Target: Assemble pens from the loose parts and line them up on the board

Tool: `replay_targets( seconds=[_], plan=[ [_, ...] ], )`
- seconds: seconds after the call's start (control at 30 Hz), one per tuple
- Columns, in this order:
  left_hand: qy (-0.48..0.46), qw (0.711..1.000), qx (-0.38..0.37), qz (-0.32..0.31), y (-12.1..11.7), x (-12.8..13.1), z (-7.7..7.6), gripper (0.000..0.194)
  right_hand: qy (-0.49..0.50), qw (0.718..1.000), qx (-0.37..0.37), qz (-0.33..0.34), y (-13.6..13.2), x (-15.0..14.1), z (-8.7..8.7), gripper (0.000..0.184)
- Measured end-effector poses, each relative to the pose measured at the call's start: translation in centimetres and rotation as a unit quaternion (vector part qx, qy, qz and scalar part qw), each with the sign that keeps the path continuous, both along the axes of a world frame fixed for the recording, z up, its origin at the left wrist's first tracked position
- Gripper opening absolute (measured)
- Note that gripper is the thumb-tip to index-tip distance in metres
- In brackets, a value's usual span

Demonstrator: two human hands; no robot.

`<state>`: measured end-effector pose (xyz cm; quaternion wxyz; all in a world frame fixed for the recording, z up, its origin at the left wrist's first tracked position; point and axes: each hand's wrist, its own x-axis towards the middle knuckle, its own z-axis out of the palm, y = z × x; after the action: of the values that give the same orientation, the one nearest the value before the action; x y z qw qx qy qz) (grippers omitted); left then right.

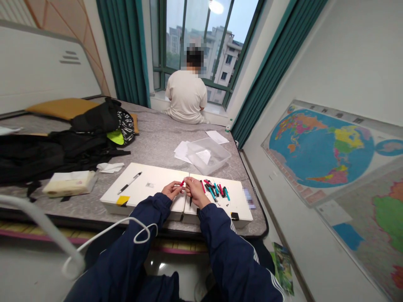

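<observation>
Above the white box surface, my left hand (172, 190) pinches a small red pen part (181, 183) at its fingertips. My right hand (195, 192) is closed right beside it, fingertips meeting the left ones; what it grips is mostly hidden by its fingers. A dark, narrow tip (190, 201) shows just below the right hand; whether it is held or lying there I cannot tell. Right of that hand lies a loose pile of red, black and teal pen parts (217, 190). A black and silver pen (130, 183) rests on the box's left half.
A clear plastic bin (217, 161) and paper sheets (181, 152) lie behind the white boxes (163, 172). Tissues (71, 183) and black bags (56, 155) are at left. A white cable (103, 237) crosses my left sleeve. A person (187, 94) sits by the window, facing away.
</observation>
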<state>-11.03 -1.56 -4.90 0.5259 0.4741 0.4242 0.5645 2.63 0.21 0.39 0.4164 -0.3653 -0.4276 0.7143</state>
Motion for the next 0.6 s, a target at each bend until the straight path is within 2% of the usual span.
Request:
replay_targets(
  seconds=[0.23,0.43,0.53,0.6],
  plan=[
    [0.002,1.0,-0.002,-0.013,0.2,-0.2,-0.4,0.047,-0.034,0.999,0.003,-0.027,-0.3,-0.3,0.1,0.026],
    [-0.008,1.0,-0.006,-0.012,0.4,-0.4,-0.7,0.049,-0.087,0.995,0.05,-0.025,-0.7,0.0,0.2,0.031],
    [-0.012,1.0,-0.006,-0.007,0.3,-0.4,-0.7,0.048,-0.153,0.982,0.101,-0.037,-0.6,1.3,0.5,0.034],
    [-0.011,1.0,-0.001,0.008,0.1,-0.3,-0.6,0.047,-0.234,0.96,0.146,-0.058,-0.4,3.6,1.1,0.033]
  ],
)
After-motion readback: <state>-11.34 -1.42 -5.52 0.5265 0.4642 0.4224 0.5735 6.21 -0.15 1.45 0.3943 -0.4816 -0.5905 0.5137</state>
